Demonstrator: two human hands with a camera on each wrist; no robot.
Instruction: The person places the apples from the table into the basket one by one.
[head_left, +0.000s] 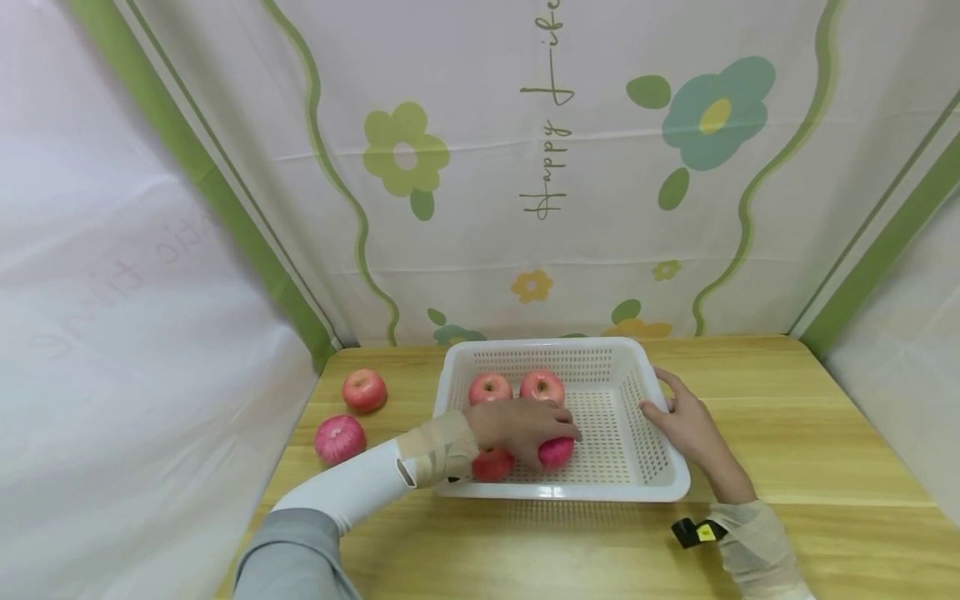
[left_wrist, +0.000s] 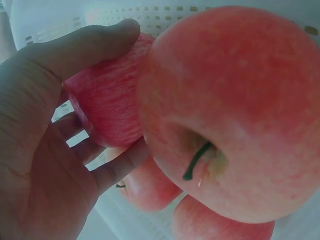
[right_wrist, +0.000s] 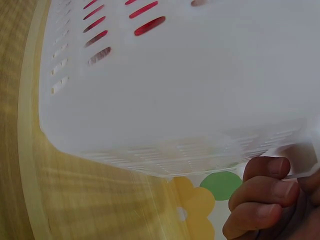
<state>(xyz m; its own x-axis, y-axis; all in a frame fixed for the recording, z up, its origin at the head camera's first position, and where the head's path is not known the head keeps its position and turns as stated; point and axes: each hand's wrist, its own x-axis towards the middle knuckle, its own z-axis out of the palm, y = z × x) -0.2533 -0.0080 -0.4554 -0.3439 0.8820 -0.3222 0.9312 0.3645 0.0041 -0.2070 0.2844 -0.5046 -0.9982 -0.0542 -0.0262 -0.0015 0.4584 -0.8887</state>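
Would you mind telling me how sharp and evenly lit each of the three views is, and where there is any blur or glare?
Head view: evenly lit and sharp, with a soft reflection on the table below the basket. Left wrist view: dim and bluish, the nearest apple fills the frame and looks soft. Right wrist view: the basket wall is washed out and blurred; the right hand fingers are dark at the corner.

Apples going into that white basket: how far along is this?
Three apples already lie in the basket. The left hand grips a fourth apple low inside it, while the right hand holds the basket's rim. Two apples are left on the table.
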